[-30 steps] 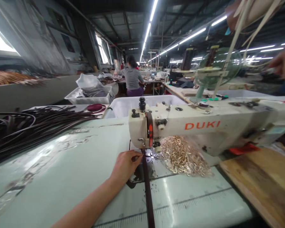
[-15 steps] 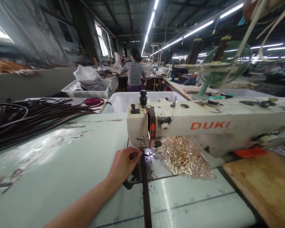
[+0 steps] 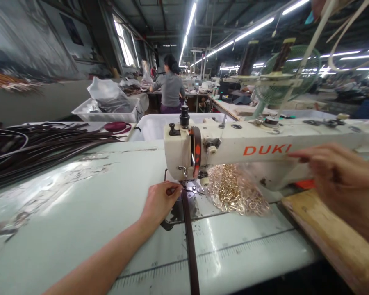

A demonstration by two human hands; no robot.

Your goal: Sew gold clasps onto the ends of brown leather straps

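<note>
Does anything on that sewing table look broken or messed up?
Yes: the pale green table has ragged, dark marks left of the left hand, as if its surface were scuffed or peeling. The metal plate under the sewing machine looks patchy and worn.

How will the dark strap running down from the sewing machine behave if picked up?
Dark strap: probably bends easily, as the similar strips at left lie in gentle curves. Likely light, being narrow. Unlikely to roll, since it looks flat.
</note>
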